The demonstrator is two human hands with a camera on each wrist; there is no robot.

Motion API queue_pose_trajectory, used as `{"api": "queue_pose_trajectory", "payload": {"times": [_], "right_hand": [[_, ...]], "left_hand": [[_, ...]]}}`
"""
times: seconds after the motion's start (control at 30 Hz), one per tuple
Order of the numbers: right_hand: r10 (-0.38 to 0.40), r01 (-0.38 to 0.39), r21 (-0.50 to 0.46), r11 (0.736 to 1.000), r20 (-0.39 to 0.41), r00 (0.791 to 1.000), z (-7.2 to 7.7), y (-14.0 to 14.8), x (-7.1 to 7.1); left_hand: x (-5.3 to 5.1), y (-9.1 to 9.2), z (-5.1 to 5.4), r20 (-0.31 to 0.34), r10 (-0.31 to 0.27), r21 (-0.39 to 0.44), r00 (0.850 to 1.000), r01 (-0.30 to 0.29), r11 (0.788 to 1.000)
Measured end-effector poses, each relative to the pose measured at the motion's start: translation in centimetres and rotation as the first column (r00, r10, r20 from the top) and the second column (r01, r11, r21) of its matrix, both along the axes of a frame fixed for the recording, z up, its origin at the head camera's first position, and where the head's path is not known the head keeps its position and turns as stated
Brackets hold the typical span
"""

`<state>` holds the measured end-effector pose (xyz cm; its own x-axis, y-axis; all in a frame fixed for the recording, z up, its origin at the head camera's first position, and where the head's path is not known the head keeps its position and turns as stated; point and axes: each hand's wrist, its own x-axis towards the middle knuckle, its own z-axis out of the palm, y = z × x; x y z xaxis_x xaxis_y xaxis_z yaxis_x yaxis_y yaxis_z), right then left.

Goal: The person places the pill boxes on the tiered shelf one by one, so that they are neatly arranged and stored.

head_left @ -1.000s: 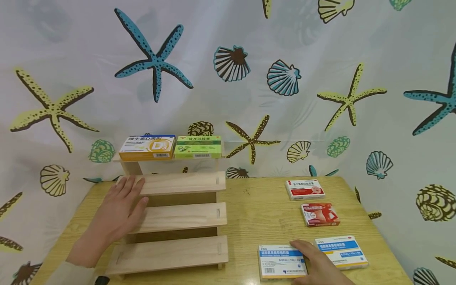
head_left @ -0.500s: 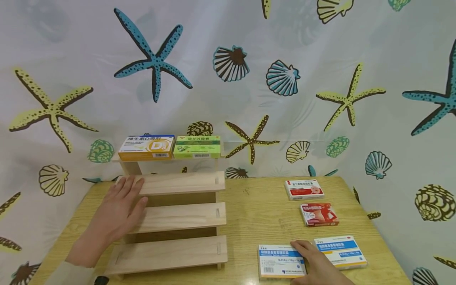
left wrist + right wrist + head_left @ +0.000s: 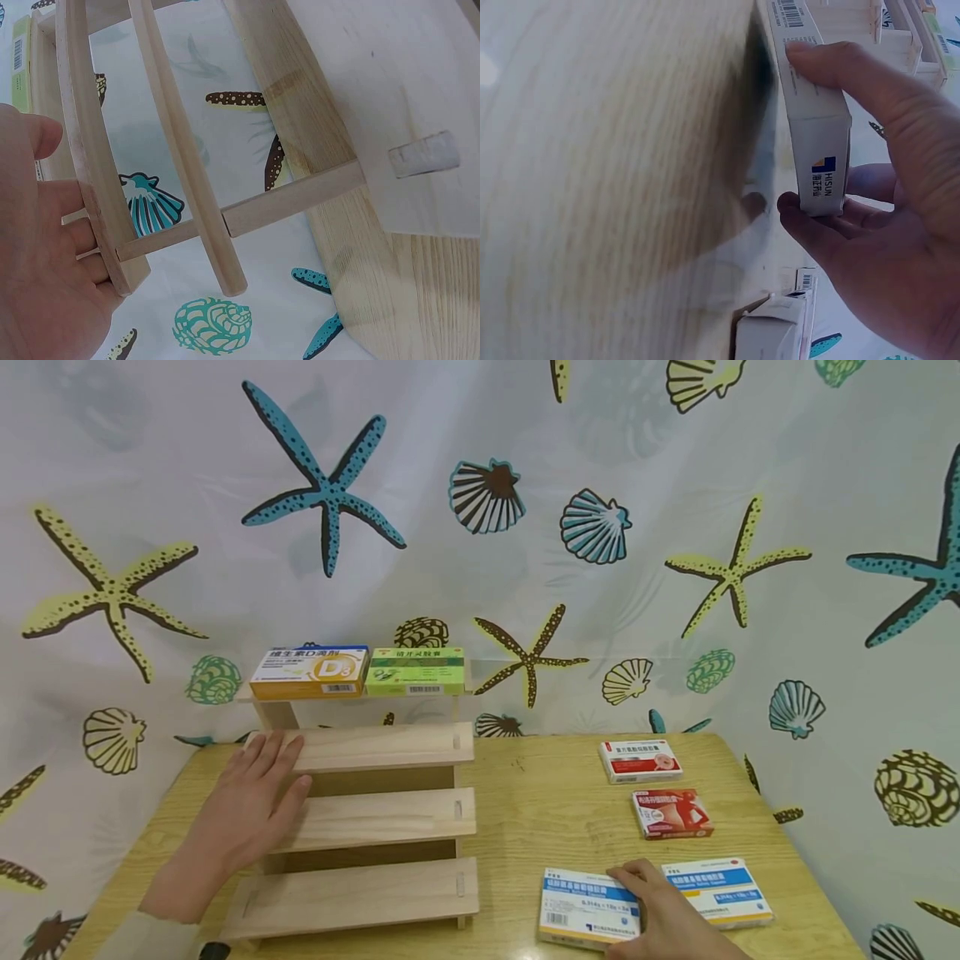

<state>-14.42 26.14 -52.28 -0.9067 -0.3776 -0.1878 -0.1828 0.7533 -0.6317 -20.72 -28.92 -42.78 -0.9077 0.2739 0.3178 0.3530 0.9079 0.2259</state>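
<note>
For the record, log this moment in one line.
left hand: rests on rack; right hand: grips blue-white box; top shelf: orange-white box, green box

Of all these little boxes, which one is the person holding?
The blue-and-white box left of its lookalike: the right hand grips only this one, while the lookalike lies on the table.

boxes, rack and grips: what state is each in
rack, standing upright
held box, pinched, visible end closed
blue-white box, lying flat
far red-white box, lying flat
near red box, lying flat
orange box, atop rack
green box, atop rack
left grip, resting on rack
right grip, pinching held box
</note>
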Motion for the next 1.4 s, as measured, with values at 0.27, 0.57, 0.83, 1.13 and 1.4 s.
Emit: {"api": "queue_pose_trajectory", "payload": {"times": [0.27, 0.57, 0.83, 1.13, 1.4], "right_hand": [[-0.091, 0.09, 0.022, 0.996, 0.031, 0.995, 2.1, -1.0, 0.0], [-0.064, 0.066, 0.02, 0.998, -0.072, 0.995, 4.7, -1.7, -0.9], [-0.004, 0.005, 0.003, 1.0, -0.192, 0.981, 7.8, -2.9, -1.8], [0.084, -0.085, 0.008, 0.996, -0.291, 0.953, 10.0, -4.7, -3.4], [0.128, -0.136, -0.003, 0.991, -0.314, 0.941, 11.1, -6.2, -4.7]], "left_hand": [[-0.1, -0.1, -0.2, 0.003, 0.0, 0.012, 1.0, 0.0, 1.0], [-0.1, -0.1, -0.2, 0.019, 0.003, 0.009, 1.0, -0.003, 1.0], [-0.1, -0.1, -0.2, 0.004, 0.0, 0.013, 1.0, 0.0, 1.0], [0.1, -0.4, -0.2, 0.022, 0.008, 0.013, 1.0, -0.008, 1.0], [0.2, -0.3, -0.3, 0.006, 0.006, 0.029, 1.0, -0.007, 1.0]]}}
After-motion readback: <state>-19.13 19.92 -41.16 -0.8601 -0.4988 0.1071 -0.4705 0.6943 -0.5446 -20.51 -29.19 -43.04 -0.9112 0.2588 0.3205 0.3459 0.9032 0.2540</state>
